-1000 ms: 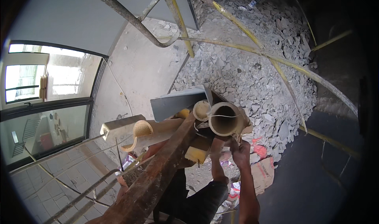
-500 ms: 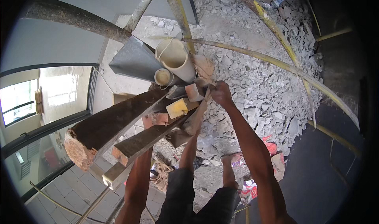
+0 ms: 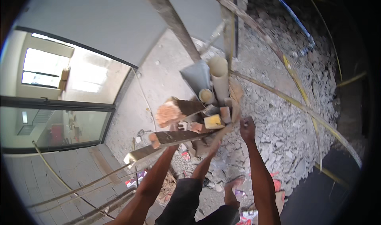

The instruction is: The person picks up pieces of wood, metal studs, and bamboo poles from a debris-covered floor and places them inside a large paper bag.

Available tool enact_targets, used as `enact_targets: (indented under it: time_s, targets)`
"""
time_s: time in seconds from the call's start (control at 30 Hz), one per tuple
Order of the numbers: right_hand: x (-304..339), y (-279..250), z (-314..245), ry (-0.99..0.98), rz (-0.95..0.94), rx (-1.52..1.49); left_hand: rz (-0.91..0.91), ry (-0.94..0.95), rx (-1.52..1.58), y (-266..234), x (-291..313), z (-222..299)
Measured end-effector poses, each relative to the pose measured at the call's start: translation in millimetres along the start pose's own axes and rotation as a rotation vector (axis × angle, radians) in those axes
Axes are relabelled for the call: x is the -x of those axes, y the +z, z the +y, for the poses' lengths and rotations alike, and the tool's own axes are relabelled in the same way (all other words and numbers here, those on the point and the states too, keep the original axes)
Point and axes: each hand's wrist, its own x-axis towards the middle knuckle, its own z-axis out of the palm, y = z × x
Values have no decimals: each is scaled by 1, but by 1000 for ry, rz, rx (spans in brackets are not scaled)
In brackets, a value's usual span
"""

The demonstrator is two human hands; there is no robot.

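Observation:
A brown cloth-like sack [image 3: 235, 110] stands among rubble with several long pieces sticking out of it toward me. One is a thick timber [image 3: 170, 114] with a broken, reddish end. Below it lie a narrower timber [image 3: 174, 137] and a pale bar [image 3: 139, 155]. A yellow-ended block [image 3: 214, 121] and a reddish-ended block [image 3: 225, 114] sit at the sack's mouth. My left hand [image 3: 174, 127] reaches up between the timbers, its fingers mostly hidden. My right hand [image 3: 247, 130] is closed in a fist just right of the sack, apart from it, with nothing visible in it.
Behind the sack stand a grey angular container [image 3: 196, 76], a tall cream bucket [image 3: 218, 78] and a small cream pail [image 3: 205, 95]. Yellow-stained poles [image 3: 295, 72] cross above broken rubble [image 3: 278, 118]. A framed glass panel [image 3: 63, 126] is at left. My bare foot [image 3: 234, 183] is on the rubble.
My right hand has let go of the sack's edge and drawn down and right. The timbers look shorter and lower relative to me, and the whole view has shifted and turned.

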Motion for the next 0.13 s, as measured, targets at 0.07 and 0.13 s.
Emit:
enact_targets:
  time_s: [0.07,0.13]
  targets:
    - [81,67,-44,194,-113,-352,241,497,-801,-132,66,-7]
    - [132,9,68,336,72,-481,20,267,-427,-29,57,-12]
